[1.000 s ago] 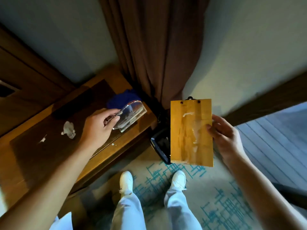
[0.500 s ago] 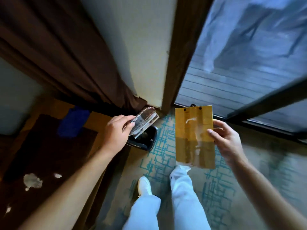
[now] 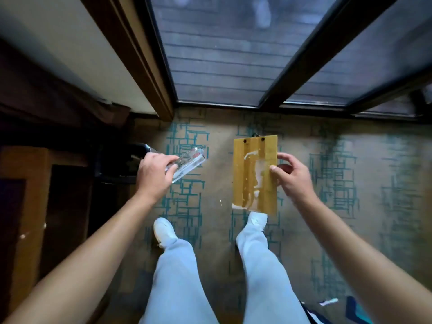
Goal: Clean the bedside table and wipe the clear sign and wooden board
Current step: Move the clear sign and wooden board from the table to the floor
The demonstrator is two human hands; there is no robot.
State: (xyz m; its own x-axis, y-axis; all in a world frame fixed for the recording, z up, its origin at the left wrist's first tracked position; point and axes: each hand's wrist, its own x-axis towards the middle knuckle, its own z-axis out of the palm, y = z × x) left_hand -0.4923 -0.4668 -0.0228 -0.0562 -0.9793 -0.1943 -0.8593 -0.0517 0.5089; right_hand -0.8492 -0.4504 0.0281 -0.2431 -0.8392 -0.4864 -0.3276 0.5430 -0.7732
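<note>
Turning away from the bedside table [image 3: 21, 195], person faced glass door; left hand [image 3: 155, 175] gripped clear sign [image 3: 187, 166], right hand [image 3: 291, 177] pinched smeared wooden board [image 3: 254, 176] over carpet. Both unwiped, tabletop cleared for wiping.

- Under you is a tan carpet [image 3: 304, 230] with a teal pattern of broken lines, running up to the dark frame of the sliding glass door [image 3: 224, 105].
- Your two white shoes [image 3: 164, 231] stand directly on the carpet, apart from each other; the right one is partly hidden.
- A black bin [image 3: 121, 164] sits on the floor at the left, just beside the bedside table [image 3: 25, 202].
- The wooden bedside table has a dark top with a few small pale specks on it.
- At the lower right corner, some dark blue and white things [image 3: 332, 302] lie on the carpet; you cannot tell what they are.
</note>
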